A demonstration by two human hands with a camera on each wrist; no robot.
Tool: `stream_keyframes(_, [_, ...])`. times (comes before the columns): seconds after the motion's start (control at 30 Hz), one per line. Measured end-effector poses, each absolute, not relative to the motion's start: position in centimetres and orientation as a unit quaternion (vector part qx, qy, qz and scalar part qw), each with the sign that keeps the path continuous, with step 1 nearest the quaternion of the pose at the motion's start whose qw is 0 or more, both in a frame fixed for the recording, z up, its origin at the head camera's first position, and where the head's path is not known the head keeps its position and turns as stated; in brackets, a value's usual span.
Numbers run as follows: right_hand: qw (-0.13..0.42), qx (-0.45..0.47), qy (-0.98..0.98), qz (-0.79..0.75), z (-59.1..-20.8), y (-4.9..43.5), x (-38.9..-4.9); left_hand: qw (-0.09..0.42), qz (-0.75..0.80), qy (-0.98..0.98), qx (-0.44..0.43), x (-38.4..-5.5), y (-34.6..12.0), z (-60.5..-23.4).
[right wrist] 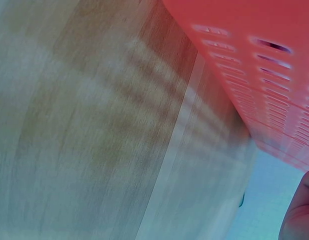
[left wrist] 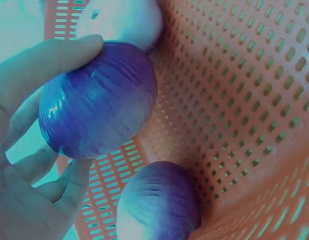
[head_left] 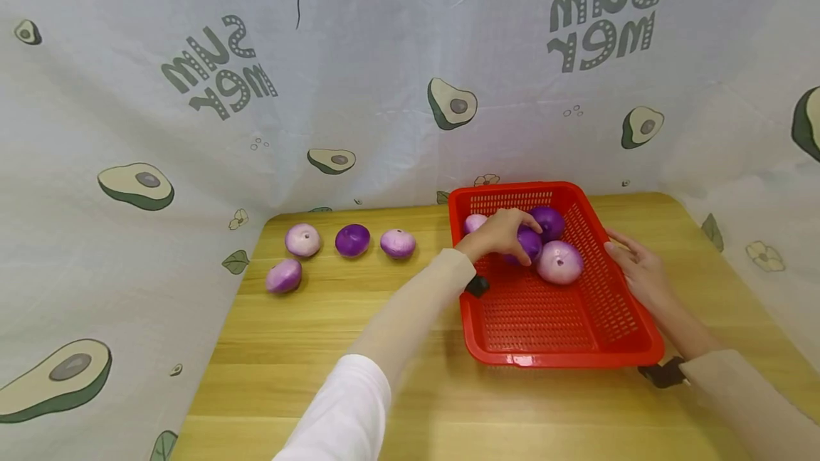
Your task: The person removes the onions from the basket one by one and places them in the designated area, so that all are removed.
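Inside a red plastic basket (head_left: 532, 359), my left hand (head_left: 500, 232) grips a purple onion (head_left: 528, 243), thumb on one side and fingers on the other. The left wrist view shows this onion (left wrist: 102, 102) above the perforated basket floor, with another onion (left wrist: 157, 205) below it. Around the held onion lie a dark purple onion (head_left: 548, 222), a pale onion (head_left: 560, 262) and a light one (head_left: 475, 223) partly hidden by the hand. My right hand (head_left: 643, 274) holds the basket's right rim; in the right wrist view only a bit of that hand (right wrist: 300, 212) shows.
On the left of the wooden table (head_left: 307, 347) are a white-purple onion (head_left: 303, 240), a deep purple onion (head_left: 352, 240), a streaked onion (head_left: 398, 243) and a purple-pink onion (head_left: 284, 276). A printed cloth (head_left: 384, 91) hangs behind the table and along its sides.
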State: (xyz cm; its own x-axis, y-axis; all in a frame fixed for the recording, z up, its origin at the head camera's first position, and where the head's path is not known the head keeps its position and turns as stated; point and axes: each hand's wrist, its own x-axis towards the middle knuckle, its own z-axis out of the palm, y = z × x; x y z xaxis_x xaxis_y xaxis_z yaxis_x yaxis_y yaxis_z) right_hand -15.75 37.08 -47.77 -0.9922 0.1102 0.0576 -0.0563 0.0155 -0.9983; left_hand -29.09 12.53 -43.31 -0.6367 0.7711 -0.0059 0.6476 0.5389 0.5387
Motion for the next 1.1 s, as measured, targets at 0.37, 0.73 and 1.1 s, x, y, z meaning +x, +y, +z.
stream_keyframes(0.37, [0.059,-0.040,-0.752,0.655,-47.8,36.9,-15.8,0.162,0.377,0.823,0.393,-29.0,9.9,-41.5])
stream_keyframes(0.73, [0.059,-0.026,-0.712,0.700,-47.8,37.1,-16.1,0.147,0.426,0.808,0.380,-29.0,7.0,-40.0])
stream_keyframes(1.1, [0.057,-0.015,-0.694,0.717,-47.9,37.0,-16.1,0.151,0.499,0.781,0.344,-28.7,3.1,-39.4])
